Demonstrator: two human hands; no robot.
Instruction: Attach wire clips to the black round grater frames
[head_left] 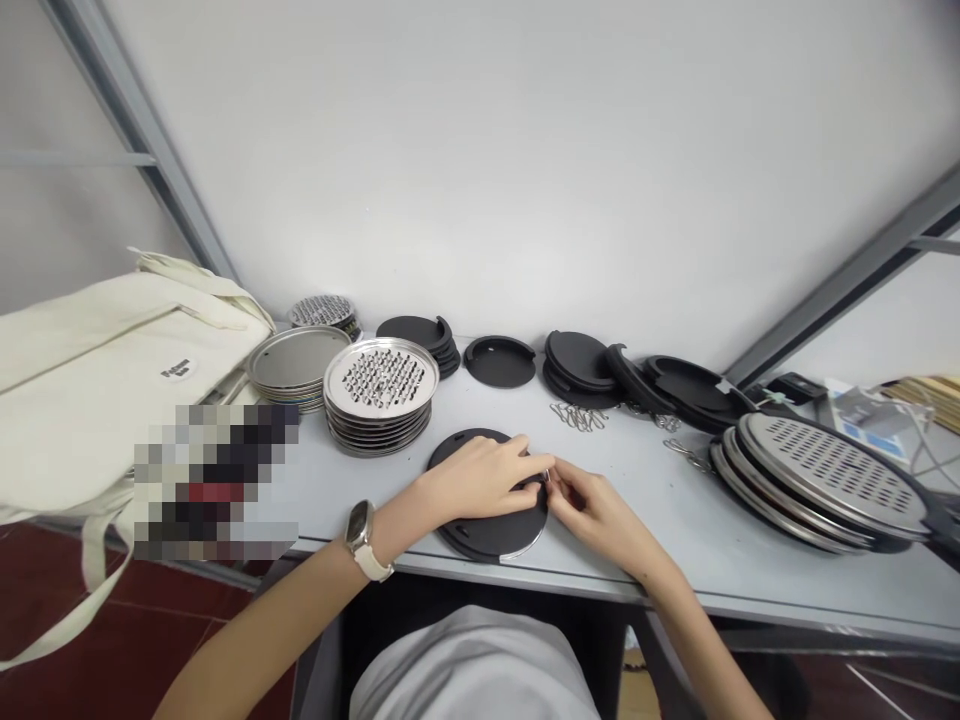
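A black round plastic plate (pixel 480 535) with small slots lies on the table near its front edge, a thin shiny metal rim showing along its lower right. My left hand (pixel 484 475) rests on top of it, palm down, its fingers bent and gripping toward the plate's right edge. At that same edge my right hand (pixel 592 510) pinches a small bright metal piece (pixel 547 474), which looks like a wire clip. Most of that piece is hidden by the fingertips. Behind, several wire clips (pixel 577 416) lie loose in a pile.
Stacked metal grater discs (pixel 381 385) and plain metal discs (pixel 298 358) stand at left. Black plastic plates (pixel 581 360) line the wall. Slotted metal discs (pixel 832 470) in black holders are piled at right. A cream bag (pixel 112 370) covers the left end of the table (pixel 637 540).
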